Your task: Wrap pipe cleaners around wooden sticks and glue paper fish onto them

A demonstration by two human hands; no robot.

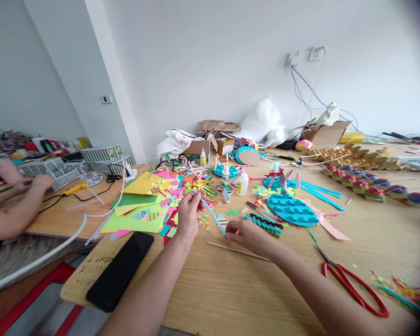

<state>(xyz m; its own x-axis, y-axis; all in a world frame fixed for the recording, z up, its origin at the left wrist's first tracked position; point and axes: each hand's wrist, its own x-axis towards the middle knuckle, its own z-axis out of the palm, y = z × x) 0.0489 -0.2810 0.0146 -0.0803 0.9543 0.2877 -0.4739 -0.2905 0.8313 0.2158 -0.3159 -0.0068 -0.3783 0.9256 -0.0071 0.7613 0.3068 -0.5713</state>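
Observation:
A thin light-blue strip [213, 212] runs slantwise between my two hands; whether it is paper or a fuzzy stem I cannot tell. My left hand [189, 212] pinches its upper end. At the lower end, the fingertips of my right hand [247, 235] close on it. Just below lies a thin wooden stick [238, 251] on the table. A striped paper fish [222, 221] is behind the strip. Dark and turquoise twisted pieces [264, 225] rest beyond my right hand, close to a blue oval with raised folds [293, 209].
Red-handled scissors [353, 284] lie at right, near paper shreds [401, 289]. A black phone [121, 270] is at the left edge. Coloured paper sheets [133, 221] spread beyond my left hand. Glue bottles [242, 184] stand mid-table. At far left, a co-worker's hands [42, 183] work at another table.

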